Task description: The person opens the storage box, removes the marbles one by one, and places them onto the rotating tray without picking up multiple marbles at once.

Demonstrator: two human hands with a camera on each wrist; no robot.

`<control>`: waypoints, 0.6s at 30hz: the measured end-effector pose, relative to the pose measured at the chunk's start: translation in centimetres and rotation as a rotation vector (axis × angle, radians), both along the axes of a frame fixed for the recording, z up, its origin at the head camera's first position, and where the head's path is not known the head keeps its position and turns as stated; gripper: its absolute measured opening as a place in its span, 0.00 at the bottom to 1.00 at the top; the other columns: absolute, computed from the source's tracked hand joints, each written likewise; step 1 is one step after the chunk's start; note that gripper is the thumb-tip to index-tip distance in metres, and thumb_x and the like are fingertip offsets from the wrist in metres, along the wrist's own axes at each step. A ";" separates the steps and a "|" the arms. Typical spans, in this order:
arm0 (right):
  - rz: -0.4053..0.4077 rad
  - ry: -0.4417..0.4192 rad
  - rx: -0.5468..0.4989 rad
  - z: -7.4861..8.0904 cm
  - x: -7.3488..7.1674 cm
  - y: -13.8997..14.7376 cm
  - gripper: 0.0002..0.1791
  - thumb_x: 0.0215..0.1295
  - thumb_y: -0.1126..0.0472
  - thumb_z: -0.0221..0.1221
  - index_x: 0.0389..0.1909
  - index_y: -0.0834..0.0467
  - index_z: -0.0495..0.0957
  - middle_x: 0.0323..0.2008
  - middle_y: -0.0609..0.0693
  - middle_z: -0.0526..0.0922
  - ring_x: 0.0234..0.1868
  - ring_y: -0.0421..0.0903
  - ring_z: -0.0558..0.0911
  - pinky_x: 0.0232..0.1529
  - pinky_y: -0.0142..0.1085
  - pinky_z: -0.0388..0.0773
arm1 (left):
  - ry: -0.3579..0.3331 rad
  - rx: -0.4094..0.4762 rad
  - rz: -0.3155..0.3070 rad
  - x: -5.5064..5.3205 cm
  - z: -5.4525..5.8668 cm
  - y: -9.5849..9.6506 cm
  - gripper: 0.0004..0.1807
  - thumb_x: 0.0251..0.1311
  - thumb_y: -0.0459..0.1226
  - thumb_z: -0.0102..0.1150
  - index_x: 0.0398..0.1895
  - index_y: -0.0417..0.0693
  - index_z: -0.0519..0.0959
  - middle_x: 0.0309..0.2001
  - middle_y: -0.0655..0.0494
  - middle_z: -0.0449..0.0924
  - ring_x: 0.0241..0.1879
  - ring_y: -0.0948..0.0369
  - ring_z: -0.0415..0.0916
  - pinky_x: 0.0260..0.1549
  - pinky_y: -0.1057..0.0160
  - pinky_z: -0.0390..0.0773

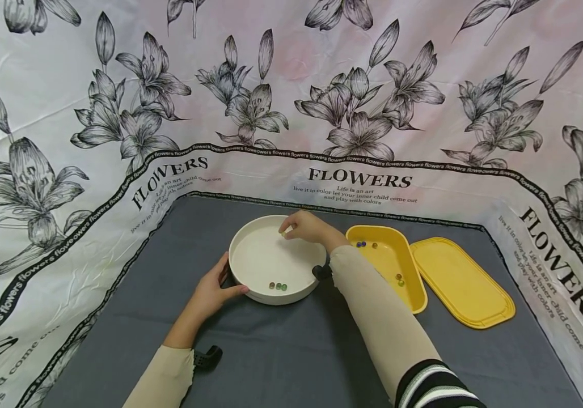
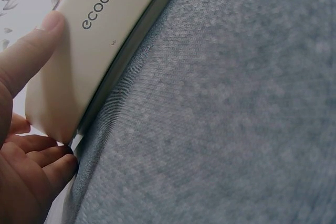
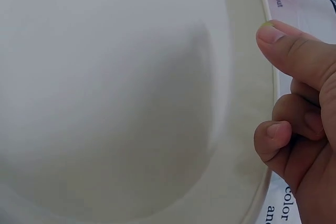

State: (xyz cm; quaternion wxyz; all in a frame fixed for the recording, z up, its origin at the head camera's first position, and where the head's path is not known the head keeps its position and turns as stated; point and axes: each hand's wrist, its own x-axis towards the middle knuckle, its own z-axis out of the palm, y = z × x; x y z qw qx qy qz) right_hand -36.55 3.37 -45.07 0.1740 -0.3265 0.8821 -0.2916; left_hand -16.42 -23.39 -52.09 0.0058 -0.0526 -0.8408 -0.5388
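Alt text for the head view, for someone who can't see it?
A person's left hand holds a round white tray containing three marbles while the right hand pinches something small and yellowish over it. To the right on gray cloth, a yellow tray holds more marbles, beside a yellow lid.

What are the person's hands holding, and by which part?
The left hand holds the round white tray by its outer side. The right hand pinches a small yellow-green object, too hidden to tell which part.

Tray [image 1: 266, 255] left, box [image 1: 386, 258] middle, lid [image 1: 462, 280] right.
Marbles [image 1: 278, 286] lie in the tray's near side and in the box.
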 end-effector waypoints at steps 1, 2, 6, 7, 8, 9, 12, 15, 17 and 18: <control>-0.002 -0.003 0.004 0.0 0.0 -0.1 0.12 0.69 0.60 0.67 0.52 0.54 0.88 0.38 0.49 0.82 0.40 0.47 0.74 0.41 0.37 0.76 | 0.001 0.000 0.001 0.0 0.0 0.0 0.65 0.53 0.49 0.78 0.84 0.45 0.42 0.81 0.46 0.50 0.80 0.51 0.51 0.77 0.49 0.60; -0.002 -0.005 0.006 0.1 0.1 -0.1 0.13 0.69 0.60 0.67 0.52 0.54 0.88 0.36 0.49 0.80 0.39 0.47 0.74 0.39 0.37 0.75 | 0.001 0.001 0.003 0.0 0.0 0.0 0.65 0.53 0.49 0.78 0.84 0.45 0.42 0.81 0.46 0.50 0.80 0.51 0.51 0.77 0.49 0.60; 0.006 -0.004 0.011 0.2 0.1 -0.4 0.13 0.68 0.61 0.67 0.51 0.55 0.88 0.32 0.50 0.78 0.35 0.46 0.72 0.35 0.35 0.72 | 0.002 -0.003 0.004 0.0 0.1 0.0 0.65 0.53 0.49 0.78 0.84 0.45 0.42 0.81 0.46 0.50 0.80 0.51 0.52 0.77 0.49 0.60; 0.009 -0.002 0.011 0.2 0.1 -0.4 0.13 0.68 0.61 0.67 0.51 0.55 0.88 0.31 0.50 0.77 0.35 0.46 0.72 0.34 0.35 0.72 | 0.001 -0.003 0.004 0.0 0.1 0.0 0.65 0.53 0.49 0.78 0.84 0.44 0.43 0.81 0.46 0.51 0.80 0.51 0.52 0.76 0.49 0.61; 0.012 0.000 0.011 0.2 0.1 -0.5 0.12 0.68 0.61 0.67 0.51 0.55 0.88 0.31 0.50 0.77 0.34 0.45 0.72 0.34 0.35 0.72 | 0.000 -0.004 0.005 0.0 0.1 0.0 0.66 0.53 0.49 0.78 0.84 0.44 0.43 0.81 0.46 0.51 0.80 0.51 0.52 0.76 0.49 0.61; 0.014 0.001 0.010 0.1 0.1 -0.5 0.12 0.68 0.61 0.67 0.51 0.55 0.88 0.30 0.50 0.77 0.34 0.45 0.71 0.33 0.34 0.71 | -0.001 -0.008 0.005 0.0 0.0 -0.1 0.66 0.53 0.50 0.78 0.84 0.44 0.42 0.81 0.46 0.51 0.79 0.51 0.52 0.76 0.49 0.61; 0.018 -0.004 0.006 0.0 0.1 -0.6 0.12 0.67 0.62 0.68 0.50 0.56 0.88 0.29 0.50 0.76 0.33 0.45 0.71 0.32 0.34 0.71 | -0.002 -0.012 0.005 0.0 -0.1 -0.1 0.66 0.52 0.50 0.78 0.84 0.44 0.42 0.81 0.45 0.51 0.79 0.51 0.52 0.76 0.49 0.61; 0.018 -0.013 0.003 0.0 0.1 -0.6 0.12 0.66 0.62 0.69 0.49 0.56 0.88 0.28 0.50 0.76 0.32 0.46 0.71 0.31 0.34 0.70 | 0.000 -0.011 0.002 -0.1 -0.1 -0.1 0.66 0.53 0.50 0.78 0.84 0.44 0.42 0.81 0.45 0.51 0.79 0.50 0.52 0.76 0.49 0.61; 0.021 -0.014 0.004 0.0 0.1 -0.6 0.12 0.66 0.62 0.69 0.50 0.56 0.88 0.29 0.50 0.76 0.32 0.46 0.71 0.31 0.34 0.70 | 0.003 -0.006 0.003 -0.1 -0.2 -0.1 0.66 0.52 0.50 0.78 0.84 0.44 0.42 0.81 0.45 0.51 0.79 0.50 0.52 0.76 0.49 0.61; 0.023 -0.017 0.006 0.0 0.1 -0.6 0.13 0.66 0.62 0.69 0.50 0.56 0.88 0.29 0.50 0.76 0.33 0.46 0.71 0.32 0.34 0.70 | 0.005 -0.002 0.002 -0.1 -0.2 -0.1 0.66 0.52 0.50 0.78 0.84 0.44 0.43 0.81 0.44 0.51 0.79 0.50 0.53 0.76 0.49 0.61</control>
